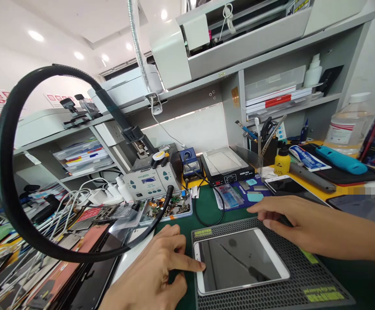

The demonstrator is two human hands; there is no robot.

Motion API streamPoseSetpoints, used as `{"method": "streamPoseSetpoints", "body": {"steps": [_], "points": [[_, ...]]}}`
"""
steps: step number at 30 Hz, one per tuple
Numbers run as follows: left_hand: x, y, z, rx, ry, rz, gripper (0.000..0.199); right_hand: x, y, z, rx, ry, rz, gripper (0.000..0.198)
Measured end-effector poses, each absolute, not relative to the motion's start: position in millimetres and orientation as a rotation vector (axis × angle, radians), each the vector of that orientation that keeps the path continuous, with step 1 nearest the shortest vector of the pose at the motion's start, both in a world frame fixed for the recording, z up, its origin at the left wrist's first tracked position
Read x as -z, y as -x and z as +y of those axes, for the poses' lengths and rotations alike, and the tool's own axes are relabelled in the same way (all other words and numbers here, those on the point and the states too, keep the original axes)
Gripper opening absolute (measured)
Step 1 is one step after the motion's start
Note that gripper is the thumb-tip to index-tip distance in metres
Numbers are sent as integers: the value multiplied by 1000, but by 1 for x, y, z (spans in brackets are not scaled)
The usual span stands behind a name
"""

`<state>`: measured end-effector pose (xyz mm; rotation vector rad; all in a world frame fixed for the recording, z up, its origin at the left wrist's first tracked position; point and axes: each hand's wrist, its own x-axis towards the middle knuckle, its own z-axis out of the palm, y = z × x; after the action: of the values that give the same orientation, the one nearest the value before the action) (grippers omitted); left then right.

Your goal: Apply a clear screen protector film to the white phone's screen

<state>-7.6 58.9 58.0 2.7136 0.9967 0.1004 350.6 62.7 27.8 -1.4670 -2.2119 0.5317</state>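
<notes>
A white tablet (239, 260) with a dark screen lies face up on a black honeycomb-patterned mat (306, 275). My left hand (157, 267) is at the tablet's left side. Its index finger is stretched out, with the tip on the left bezel; the other fingers are bent and hold nothing. Over the mat's far right part hovers my right hand (290, 217), its index finger pointing left and its thumb apart. Nothing shows in it. Just beyond its fingertips lies a light-blue piece (254, 197) on a dark blue sheet.
A thick black hose (0, 172) loops from a grey control box (150, 183) across the left side. Beside it sits a tray of small parts (174, 206). Tablets and cables crowd the left. A heating plate (226, 165), yellow bottle (282, 160) and white-fronted device (293, 186) stand behind.
</notes>
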Motion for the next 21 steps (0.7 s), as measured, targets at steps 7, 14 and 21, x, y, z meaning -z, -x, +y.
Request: {"method": "streamPoseSetpoints", "body": {"steps": [7, 14, 21], "points": [[-59, 6, 59, -64, -2728, 925, 59, -32, -349, 63, -576, 1501, -2222, 40], [-59, 5, 57, -125, -2740, 860, 55, -28, -351, 64, -556, 1480, -2213, 38], [-54, 4, 57, -188, -2751, 795, 52, -30, -351, 63, -550, 1479, -2222, 37]]}}
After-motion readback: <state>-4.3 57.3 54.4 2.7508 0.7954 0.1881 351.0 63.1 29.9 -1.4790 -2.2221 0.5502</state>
